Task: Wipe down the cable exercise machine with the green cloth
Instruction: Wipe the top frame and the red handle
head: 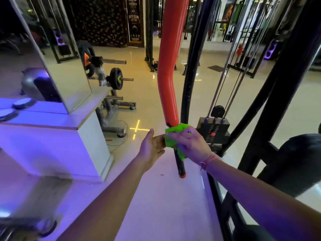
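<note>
An orange bar (169, 72) of the cable machine hangs down the middle of the view and ends in a black grip with an orange cap (180, 168). The green cloth (175, 136) is wrapped round the bar where orange meets black. My right hand (190, 145) grips the cloth against the bar. My left hand (152, 146) is just left of the cloth, fingers straight, fingertips touching or nearly touching it. The black weight stack (214, 131) with cables and a pulley stands right behind.
Black frame posts (191, 75) of the machine rise beside the bar and at the right. A white pillar base (90, 141) with mirrors stands at the left. A plate rack with weight plates (115, 80) sits on the glossy floor beyond.
</note>
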### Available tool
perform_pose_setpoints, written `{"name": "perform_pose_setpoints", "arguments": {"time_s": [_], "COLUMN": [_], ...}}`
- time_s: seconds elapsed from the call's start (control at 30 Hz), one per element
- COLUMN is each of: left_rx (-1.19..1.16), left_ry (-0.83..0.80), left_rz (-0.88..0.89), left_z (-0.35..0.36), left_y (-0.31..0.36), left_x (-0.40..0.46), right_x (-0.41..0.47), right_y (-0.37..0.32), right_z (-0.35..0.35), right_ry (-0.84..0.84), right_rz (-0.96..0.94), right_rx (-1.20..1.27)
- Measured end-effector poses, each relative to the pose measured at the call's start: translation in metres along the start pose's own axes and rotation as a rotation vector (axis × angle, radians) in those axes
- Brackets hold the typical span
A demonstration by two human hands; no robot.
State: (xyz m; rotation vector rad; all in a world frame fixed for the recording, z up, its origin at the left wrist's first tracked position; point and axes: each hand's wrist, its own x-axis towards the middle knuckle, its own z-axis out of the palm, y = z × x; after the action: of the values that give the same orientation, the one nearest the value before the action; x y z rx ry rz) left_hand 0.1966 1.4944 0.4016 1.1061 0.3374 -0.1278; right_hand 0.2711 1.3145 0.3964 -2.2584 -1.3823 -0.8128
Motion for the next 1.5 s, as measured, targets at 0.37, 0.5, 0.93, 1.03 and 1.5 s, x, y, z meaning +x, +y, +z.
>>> {"name": "perform_pose_setpoints", "arguments": {"time_s": [0.37,0.5,0.93,1.03,1.5], "left_rx": [0.065,0.023,-0.018,0.000,0.018], "left_ry": [0.075,0.021,0.025,0.081,0.139], "left_rz": [-0.026,-0.056,-0.048,-0.031,-0.068], "left_z": [0.003,0.012,0.026,0.032,0.041], "left_y": [-0.031,-0.030,-0.044,-0.046,-0.077], "left_x": [0.015,0.021,0.024,0.027,0.021], "right_x": [-0.062,-0.050,-0.077,-0.117,-0.172], "right_y": [-0.025,-0.027,-0.039,-0.034,-0.032], "right_z": [0.015,0.026,0.048,0.065,0.076], "right_ry": [0.118,0.024,0.173,-0.009,-0.036], "right_rz": [0.398,0.474,0.625,0.830,1.310], "right_rx": [0.182,0.247,0.243,0.283,0.616]}}
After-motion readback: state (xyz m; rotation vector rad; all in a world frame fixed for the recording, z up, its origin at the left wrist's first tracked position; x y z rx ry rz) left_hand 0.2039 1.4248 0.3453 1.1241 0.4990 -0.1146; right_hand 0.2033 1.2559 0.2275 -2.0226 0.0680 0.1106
